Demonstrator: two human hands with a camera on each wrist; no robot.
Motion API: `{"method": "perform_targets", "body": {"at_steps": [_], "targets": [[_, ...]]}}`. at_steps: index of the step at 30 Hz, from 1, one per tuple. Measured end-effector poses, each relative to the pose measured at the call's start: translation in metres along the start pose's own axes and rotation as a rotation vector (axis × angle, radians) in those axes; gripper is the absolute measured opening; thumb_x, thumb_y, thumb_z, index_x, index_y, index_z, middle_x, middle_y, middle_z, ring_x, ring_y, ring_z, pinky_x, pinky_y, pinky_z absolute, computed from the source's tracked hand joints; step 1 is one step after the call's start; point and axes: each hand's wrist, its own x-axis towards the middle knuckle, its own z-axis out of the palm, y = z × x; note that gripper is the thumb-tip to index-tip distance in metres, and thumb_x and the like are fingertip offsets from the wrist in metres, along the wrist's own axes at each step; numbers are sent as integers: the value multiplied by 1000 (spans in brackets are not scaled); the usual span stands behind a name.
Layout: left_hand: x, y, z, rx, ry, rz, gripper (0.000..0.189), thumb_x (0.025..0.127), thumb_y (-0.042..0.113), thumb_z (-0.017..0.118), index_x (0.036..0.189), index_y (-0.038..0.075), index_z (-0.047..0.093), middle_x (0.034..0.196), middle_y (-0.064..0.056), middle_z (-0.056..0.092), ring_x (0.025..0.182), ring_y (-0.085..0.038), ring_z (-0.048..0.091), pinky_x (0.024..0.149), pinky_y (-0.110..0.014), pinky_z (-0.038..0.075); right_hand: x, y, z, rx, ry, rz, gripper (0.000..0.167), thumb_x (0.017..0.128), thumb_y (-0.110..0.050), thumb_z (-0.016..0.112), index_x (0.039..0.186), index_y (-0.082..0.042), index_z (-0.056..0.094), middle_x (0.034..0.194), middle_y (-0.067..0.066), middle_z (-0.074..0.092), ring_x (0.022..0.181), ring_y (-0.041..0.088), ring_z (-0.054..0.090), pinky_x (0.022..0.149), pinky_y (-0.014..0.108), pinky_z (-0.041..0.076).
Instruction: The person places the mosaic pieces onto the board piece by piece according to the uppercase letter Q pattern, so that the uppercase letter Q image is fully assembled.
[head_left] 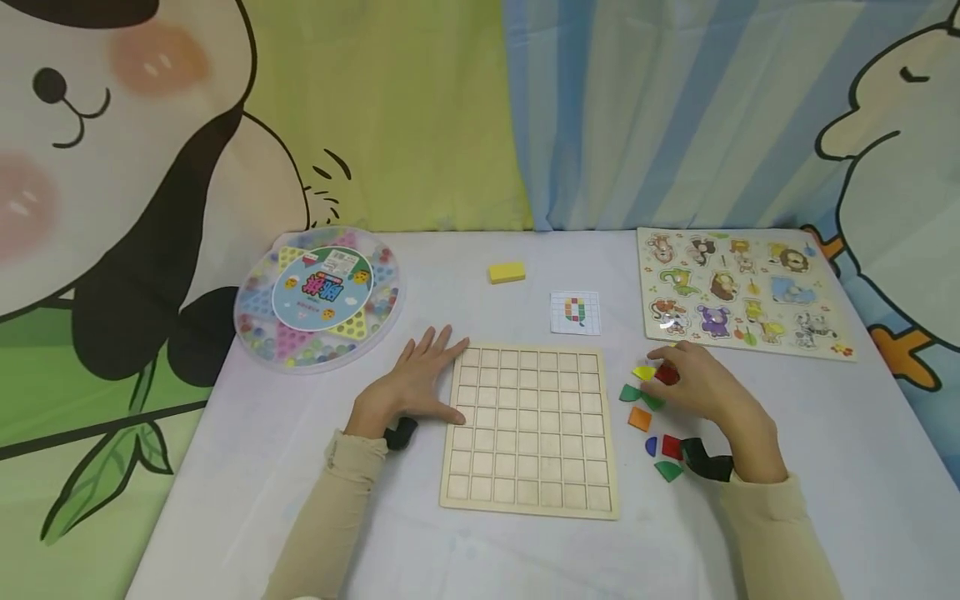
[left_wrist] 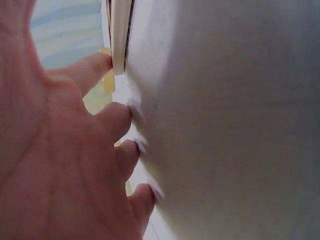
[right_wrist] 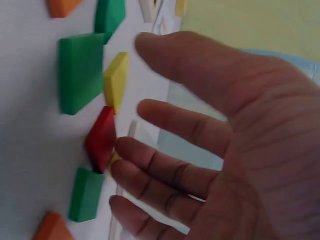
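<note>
A square wooden grid board [head_left: 528,429] lies on the white table. My left hand [head_left: 416,379] is spread at its upper left side; in the left wrist view one fingertip touches the board's edge [left_wrist: 120,37] and the other fingers rest on the table. To the right of the board, my right hand [head_left: 697,379] hovers over loose coloured pieces. Its thumb and fingers are apart, with nothing held between them. Close by are a red piece [right_wrist: 102,140], a yellow piece [right_wrist: 116,82] and a green piece [right_wrist: 82,72]. An orange square [head_left: 640,418] lies nearer me.
Beyond the board are a pattern card [head_left: 575,312] and a yellow block [head_left: 507,272]. A round bead case [head_left: 318,298] sits at the back left, an animal puzzle board [head_left: 746,292] at the back right. Below the orange square lie a blue half-circle [head_left: 651,446] and a green quarter-circle [head_left: 668,471].
</note>
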Motion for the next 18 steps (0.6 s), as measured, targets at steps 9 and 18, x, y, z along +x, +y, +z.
{"method": "perform_targets", "body": {"at_steps": [9, 18], "targets": [[2, 0, 0, -47, -12, -32, 128, 56, 57, 89, 157, 23, 17, 164, -9, -12, 150, -29, -16, 119, -53, -9, 3, 10, 10, -10, 19, 13, 40, 86, -28, 73, 112, 2, 67, 97, 14, 55, 85, 27, 49, 71, 37, 44], [3, -1, 2, -60, -4, -33, 127, 56, 54, 90, 156, 23, 19, 164, -9, -11, 150, -29, -16, 119, -53, -10, 8, 8, 13, -28, 40, 4, 33, 86, -23, 73, 107, 2, 67, 97, 15, 58, 83, 26, 52, 73, 41, 47]]}}
